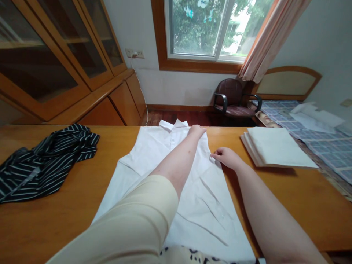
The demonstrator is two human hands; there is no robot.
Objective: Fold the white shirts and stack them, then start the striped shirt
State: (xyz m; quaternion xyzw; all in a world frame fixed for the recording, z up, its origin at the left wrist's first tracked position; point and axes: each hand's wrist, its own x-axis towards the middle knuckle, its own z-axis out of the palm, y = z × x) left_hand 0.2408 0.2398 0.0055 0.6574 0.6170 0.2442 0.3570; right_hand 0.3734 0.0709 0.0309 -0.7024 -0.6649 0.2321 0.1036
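A white collared shirt (154, 146) lies front up on the wooden table, its collar at the far edge and creases across its lower right part. My left hand (196, 131) reaches across it to the shoulder right of the collar, fingers closed on the cloth there; the fingertips are partly hidden. At the shirt's right side edge, my right hand (227, 157) pinches the fabric between thumb and fingers. My left forearm and cream sleeve cover the middle of the shirt.
A black striped garment (55, 157) lies crumpled on the table (82, 220) at left. To the right sits a stack of folded white sheets (277, 146). Beyond are a glass-door cabinet (110, 88), an office chair (233, 97) and a bed (324, 135).
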